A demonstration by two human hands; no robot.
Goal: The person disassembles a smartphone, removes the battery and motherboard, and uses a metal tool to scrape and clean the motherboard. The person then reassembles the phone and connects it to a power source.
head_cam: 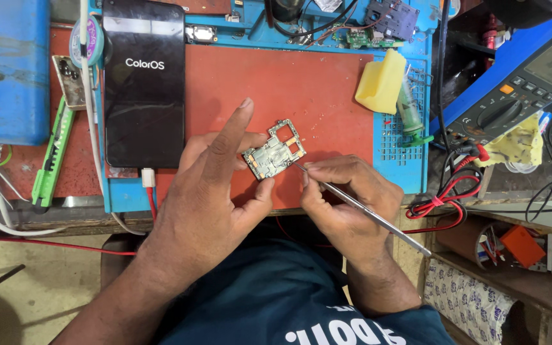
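We're looking down on the bench and our left hand (215,191) has the small phone circuit board (275,151) pinched by its lower-left edge, thumb coming up from below, fingers behind, forefinger standing free above it. The board is lifted just off the red work mat (314,83), tilted, its long axis running from lower left up to upper right, the open rectangular frame at the upper-right end.

Our right hand (346,198) is closed around the metal tweezers (359,207) in a pen-style hold. The tweezers run from lower right, past our wrist, up to the left, and the tips touch the board at its right edge, just below the frame. So the board lies up and to the left of the right hand's hold, and the tool's line crosses the board's long axis rather than following it. Both hands are right at the board; the left carries it, the right only meets it through the tips.

Left of the board lies the black smartphone (144,89), screen lit, a red-and-white cable plugged into its bottom end. Well to the right of the board sits the yellow sponge (381,82), and further right the multimeter (519,89) with its red and black leads.
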